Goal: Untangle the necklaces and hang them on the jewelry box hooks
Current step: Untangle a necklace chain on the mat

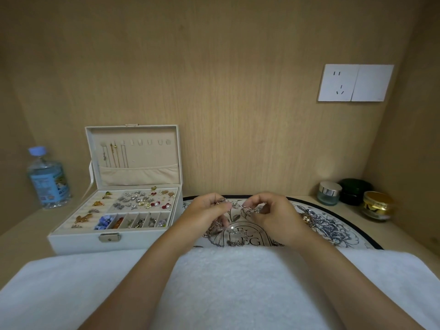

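The silver chain (247,207) runs in a short, nearly taut span between the two hands, held up over a flower-printed mat (338,231). The left hand (207,211) pinches one end with curled fingers; the right hand (276,217) pinches the other the same way. More of the chain droops below the left hand in a loose snarl (215,228) that reaches the mat.

It looks very light, wholly limp and thin-linked, so it will probably slide through a slack pinch and kink or snap if jerked. The best hold is likely fingertips close on either side of a knot, teasing loops apart rather than pulling the ends.

Just beyond the right hand lies a small gold heap (307,217) — seemingly more necklaces to sort. Well off to the left hand's side the jewelry box (78,245) stands open on the counter, a row of hooks (140,142) in its lid. Three or so chains (115,156) hang from the leftmost hooks — the rest look free. A white towel (226,282) lies under both forearms.
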A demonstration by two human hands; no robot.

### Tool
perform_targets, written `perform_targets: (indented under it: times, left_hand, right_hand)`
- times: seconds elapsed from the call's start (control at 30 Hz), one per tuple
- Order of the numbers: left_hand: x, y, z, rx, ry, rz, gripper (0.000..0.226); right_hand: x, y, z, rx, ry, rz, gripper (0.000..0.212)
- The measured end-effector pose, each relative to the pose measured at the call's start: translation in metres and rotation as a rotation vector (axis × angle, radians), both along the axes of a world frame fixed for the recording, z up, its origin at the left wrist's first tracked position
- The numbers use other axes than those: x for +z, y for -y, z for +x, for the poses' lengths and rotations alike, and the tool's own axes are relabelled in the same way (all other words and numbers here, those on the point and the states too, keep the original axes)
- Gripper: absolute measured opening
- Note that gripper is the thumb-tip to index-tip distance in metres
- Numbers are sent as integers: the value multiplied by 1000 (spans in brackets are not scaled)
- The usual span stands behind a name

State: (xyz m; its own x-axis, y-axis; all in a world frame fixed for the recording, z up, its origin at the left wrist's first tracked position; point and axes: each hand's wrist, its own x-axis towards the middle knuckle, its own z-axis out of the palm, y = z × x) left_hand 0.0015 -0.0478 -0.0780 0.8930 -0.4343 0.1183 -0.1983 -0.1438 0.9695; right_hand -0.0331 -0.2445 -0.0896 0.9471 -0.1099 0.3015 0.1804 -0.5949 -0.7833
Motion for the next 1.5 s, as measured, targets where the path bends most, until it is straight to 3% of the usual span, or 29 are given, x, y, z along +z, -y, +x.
perform_targets:
  times: [0.07,0.1,0.23,0.33,0.47,0.57,0.7,0.8,0.93,1.1,1.23,1.37,1.5]
  left_hand:
    - [-1,1,-1,23,-2,-23,13]
    - [-1,1,-1,36,-9,-39,13]
    - [-3,-3,6,82,-35,-123,14]
    - [-4,-3,7,119,13,-73,20]
    - [0,0,6,148,48,-107,23]
    - [-2,2,8,157,45,-145,22]
    - [-7,5,14,224,32,-137,12]
    - [-16,13,20,263,32,-57,6]
    - [-30,20,33,308,44,16,37]
    - [-42,14,46,297,307,390,43]
    - [-47,13,46,246,585,603,19]
    - [-39,15,38,87,727,785,15]
    - [-38,16,34,77,664,710,11]
  right_hand:
    - [-3,0,2,-56,9,-97,27]
    - [-3,0,3,-71,-4,-28,23]
    - [4,0,3,-3,-139,645,15]
    - [6,3,3,100,-202,887,9]
    - [4,7,6,24,-177,721,25]
    - [3,5,6,-33,-139,547,10]
    - [-5,7,14,-28,-48,417,29]
    - [-13,10,21,-46,-62,164,35]
    - [-24,9,32,-32,-114,-153,31]
    - [-27,8,33,-120,-122,-478,9]
    - [-19,-3,26,-208,-74,-671,38]
    - [-17,-7,28,-142,-187,-538,23]
    - [-25,2,30,-15,-222,-306,23]
